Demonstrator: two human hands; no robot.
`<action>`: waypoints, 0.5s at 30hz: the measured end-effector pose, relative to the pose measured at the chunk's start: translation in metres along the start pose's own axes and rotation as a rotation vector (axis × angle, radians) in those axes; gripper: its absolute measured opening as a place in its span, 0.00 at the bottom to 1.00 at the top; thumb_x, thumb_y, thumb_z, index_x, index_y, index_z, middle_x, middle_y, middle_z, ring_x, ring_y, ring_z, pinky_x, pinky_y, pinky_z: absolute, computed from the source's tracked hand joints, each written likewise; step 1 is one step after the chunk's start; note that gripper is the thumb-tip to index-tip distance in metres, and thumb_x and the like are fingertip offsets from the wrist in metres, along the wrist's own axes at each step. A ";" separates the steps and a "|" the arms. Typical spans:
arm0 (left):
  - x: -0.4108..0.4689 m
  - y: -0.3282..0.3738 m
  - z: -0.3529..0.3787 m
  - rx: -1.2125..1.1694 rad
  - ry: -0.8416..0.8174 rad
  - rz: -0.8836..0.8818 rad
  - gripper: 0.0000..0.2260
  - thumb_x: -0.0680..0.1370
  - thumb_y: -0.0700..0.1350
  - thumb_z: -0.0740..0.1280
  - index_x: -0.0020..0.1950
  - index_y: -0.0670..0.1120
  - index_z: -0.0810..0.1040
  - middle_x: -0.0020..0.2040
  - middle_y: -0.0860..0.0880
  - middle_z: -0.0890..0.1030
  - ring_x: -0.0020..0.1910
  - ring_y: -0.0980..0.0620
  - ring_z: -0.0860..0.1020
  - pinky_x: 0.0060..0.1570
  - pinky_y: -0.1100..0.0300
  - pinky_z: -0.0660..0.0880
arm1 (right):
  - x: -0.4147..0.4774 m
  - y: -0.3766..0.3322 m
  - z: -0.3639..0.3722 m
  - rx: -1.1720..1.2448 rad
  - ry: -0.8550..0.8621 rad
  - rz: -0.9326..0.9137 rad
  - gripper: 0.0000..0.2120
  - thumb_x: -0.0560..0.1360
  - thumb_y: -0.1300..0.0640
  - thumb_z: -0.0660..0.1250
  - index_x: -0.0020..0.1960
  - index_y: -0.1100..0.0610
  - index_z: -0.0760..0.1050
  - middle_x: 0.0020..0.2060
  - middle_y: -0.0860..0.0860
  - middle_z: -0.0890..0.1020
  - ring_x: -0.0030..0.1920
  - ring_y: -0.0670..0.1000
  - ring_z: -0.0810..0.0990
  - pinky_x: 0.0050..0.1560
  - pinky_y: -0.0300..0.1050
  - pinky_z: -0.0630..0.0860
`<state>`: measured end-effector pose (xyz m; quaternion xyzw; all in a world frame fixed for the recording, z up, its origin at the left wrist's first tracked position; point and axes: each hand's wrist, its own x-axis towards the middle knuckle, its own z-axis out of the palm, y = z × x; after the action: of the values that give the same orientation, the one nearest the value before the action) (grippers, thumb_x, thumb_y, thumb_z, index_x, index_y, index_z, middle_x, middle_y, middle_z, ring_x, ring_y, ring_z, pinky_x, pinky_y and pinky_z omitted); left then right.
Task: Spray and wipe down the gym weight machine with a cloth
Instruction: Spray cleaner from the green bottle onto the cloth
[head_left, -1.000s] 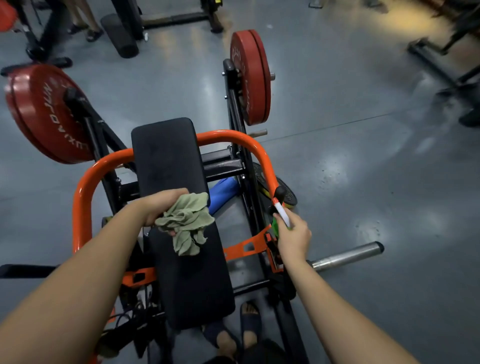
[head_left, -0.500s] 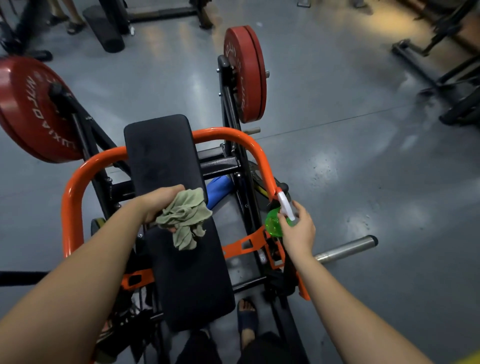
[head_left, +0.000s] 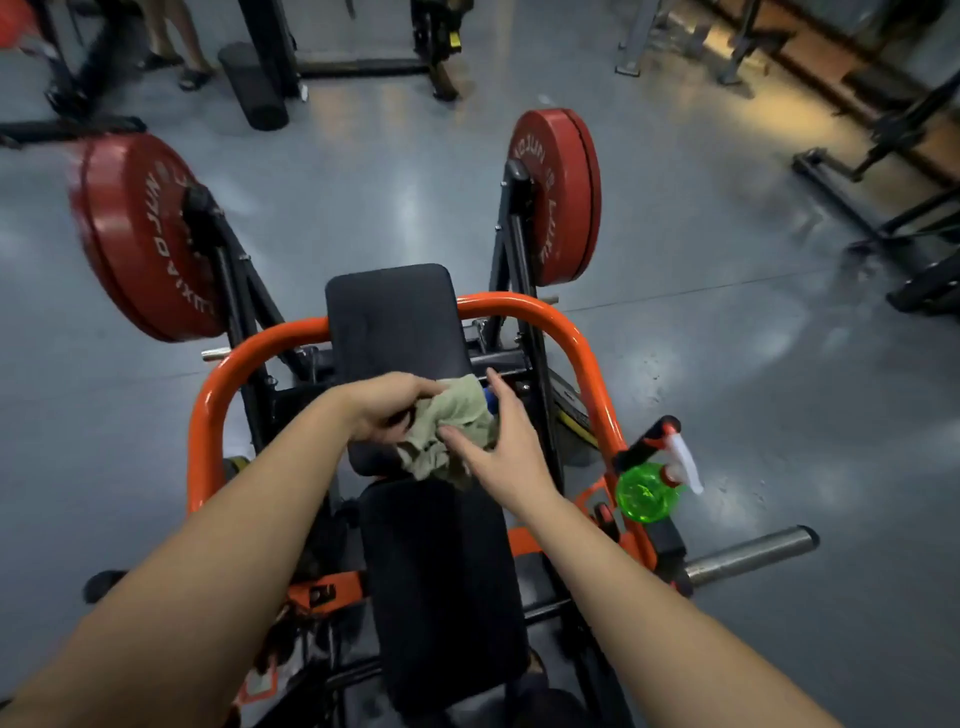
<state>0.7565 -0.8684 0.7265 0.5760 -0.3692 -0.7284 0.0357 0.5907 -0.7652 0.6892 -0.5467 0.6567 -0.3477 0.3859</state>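
Observation:
The weight machine has a curved orange frame (head_left: 524, 306) and two black pads, an upper pad (head_left: 395, 317) and a lower pad (head_left: 441, 582). My left hand (head_left: 384, 410) grips a crumpled olive-green cloth (head_left: 452, 421) over the gap between the pads. My right hand (head_left: 498, 447) rests against the cloth with fingers spread, thumb on the fabric. A green spray bottle (head_left: 649, 491) with a white trigger hangs on the black handle at the frame's right side, apart from both hands.
Red weight plates sit on the left (head_left: 140, 234) and right (head_left: 561, 197) arms. A steel peg (head_left: 748, 553) sticks out at lower right. Black racks (head_left: 883, 208) stand at right and rear. A person's legs (head_left: 171, 47) are at far left back. Grey floor surrounds.
My right hand let go of the spray bottle, left it hanging on the machine's handle, and moved left onto the cloth. The left hand with the cloth stayed over the pad.

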 end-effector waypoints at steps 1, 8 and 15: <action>-0.002 -0.001 -0.009 -0.010 0.001 0.004 0.13 0.85 0.47 0.61 0.59 0.44 0.83 0.53 0.45 0.86 0.50 0.51 0.85 0.54 0.61 0.80 | 0.007 -0.008 0.012 0.001 -0.010 -0.015 0.35 0.74 0.44 0.75 0.77 0.46 0.64 0.69 0.44 0.75 0.70 0.44 0.72 0.67 0.39 0.69; 0.014 0.004 -0.072 0.141 0.083 0.069 0.20 0.85 0.56 0.61 0.62 0.42 0.81 0.57 0.41 0.84 0.56 0.40 0.83 0.52 0.41 0.83 | 0.061 -0.025 0.053 -0.079 -0.050 -0.051 0.16 0.77 0.58 0.64 0.63 0.47 0.76 0.55 0.47 0.81 0.57 0.48 0.78 0.59 0.49 0.76; 0.088 0.007 -0.137 0.040 0.320 -0.001 0.17 0.85 0.56 0.59 0.50 0.44 0.75 0.37 0.47 0.73 0.32 0.51 0.73 0.37 0.54 0.79 | 0.138 0.004 0.040 -0.128 0.119 0.113 0.18 0.77 0.60 0.64 0.65 0.50 0.78 0.55 0.52 0.79 0.57 0.53 0.78 0.59 0.44 0.71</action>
<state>0.8425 -0.9839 0.6503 0.6855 -0.3730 -0.6199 0.0821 0.6098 -0.9021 0.6500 -0.5109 0.7289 -0.3146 0.3297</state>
